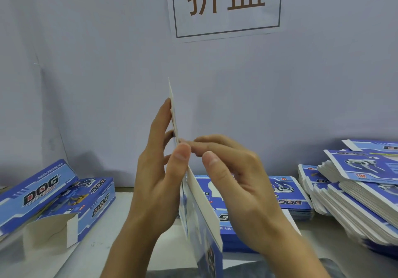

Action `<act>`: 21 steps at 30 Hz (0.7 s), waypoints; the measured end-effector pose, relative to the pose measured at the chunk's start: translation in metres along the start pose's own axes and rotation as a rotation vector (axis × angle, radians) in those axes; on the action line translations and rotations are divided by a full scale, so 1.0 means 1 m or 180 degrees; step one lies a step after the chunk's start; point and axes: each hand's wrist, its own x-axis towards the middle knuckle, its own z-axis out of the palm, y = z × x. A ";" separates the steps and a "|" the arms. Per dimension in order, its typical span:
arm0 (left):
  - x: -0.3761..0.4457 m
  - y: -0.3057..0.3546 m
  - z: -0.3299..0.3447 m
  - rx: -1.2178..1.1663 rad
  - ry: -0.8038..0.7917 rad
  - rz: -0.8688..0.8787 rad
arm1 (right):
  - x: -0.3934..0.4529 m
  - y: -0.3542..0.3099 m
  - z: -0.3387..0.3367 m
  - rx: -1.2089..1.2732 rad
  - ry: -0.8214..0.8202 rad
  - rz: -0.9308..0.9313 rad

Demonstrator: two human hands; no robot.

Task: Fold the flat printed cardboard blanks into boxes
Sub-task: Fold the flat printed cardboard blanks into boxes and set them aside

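I hold one flat blue-and-white printed cardboard blank (203,211) upright and edge-on in front of me, above the table. My left hand (158,178) presses flat against its left face, thumb on the near edge. My right hand (234,183) pinches the blank from the right with fingertips at its middle. The blank's white inner side faces right; its top edge reaches up past my left fingertips.
Two folded blue "DOG" boxes (53,200) lie at the left, one with an open white flap. A low pile of flat blanks (286,193) lies behind my hands. Fanned stacks of blanks (355,193) fill the right. A wall with a paper sign (226,4) stands behind.
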 end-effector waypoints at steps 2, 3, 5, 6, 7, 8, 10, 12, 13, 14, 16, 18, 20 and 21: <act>0.001 0.000 0.000 0.0060 -0.0020 0.0075 | -0.001 0.001 0.000 -0.0168 -0.0023 -0.0033; 0.002 0.000 0.000 0.0110 -0.0050 0.0142 | -0.001 0.001 0.000 -0.0112 -0.0097 0.0032; 0.004 0.000 0.001 0.0217 -0.0140 0.0239 | -0.001 0.003 0.002 0.0386 -0.0298 0.0359; 0.005 0.001 0.002 0.0232 -0.0191 0.0225 | 0.000 0.005 0.003 0.0777 -0.0397 0.0599; 0.005 0.002 0.004 0.0220 -0.0244 0.0179 | 0.002 0.006 0.004 0.1153 -0.0494 0.0856; 0.005 0.002 0.006 0.0194 -0.0301 0.0125 | 0.003 0.007 0.005 0.1413 -0.0573 0.1042; 0.005 0.002 0.009 0.0210 -0.0387 0.0038 | 0.006 0.006 0.004 0.1592 -0.0622 0.1193; 0.003 0.001 0.009 0.0319 -0.0420 -0.0054 | 0.007 0.004 -0.003 0.1680 -0.0605 0.1335; 0.003 0.001 0.008 0.0404 -0.0411 -0.0068 | 0.008 0.004 -0.008 0.1728 -0.0657 0.1405; 0.002 -0.001 0.007 0.0499 -0.0379 -0.0059 | 0.007 0.003 -0.012 0.1779 -0.0748 0.1430; 0.001 -0.003 0.006 0.0683 -0.0353 -0.0026 | 0.008 0.000 -0.020 0.1912 -0.0928 0.1369; 0.001 -0.003 0.005 0.0847 -0.0396 0.0018 | 0.009 -0.004 -0.025 0.1912 -0.0939 0.1348; 0.002 -0.004 0.001 0.1045 -0.0327 0.0171 | 0.012 -0.005 -0.030 0.1735 -0.0736 0.1342; 0.003 -0.004 -0.001 0.1142 -0.0268 0.0250 | 0.013 -0.004 -0.035 0.1625 -0.0562 0.1324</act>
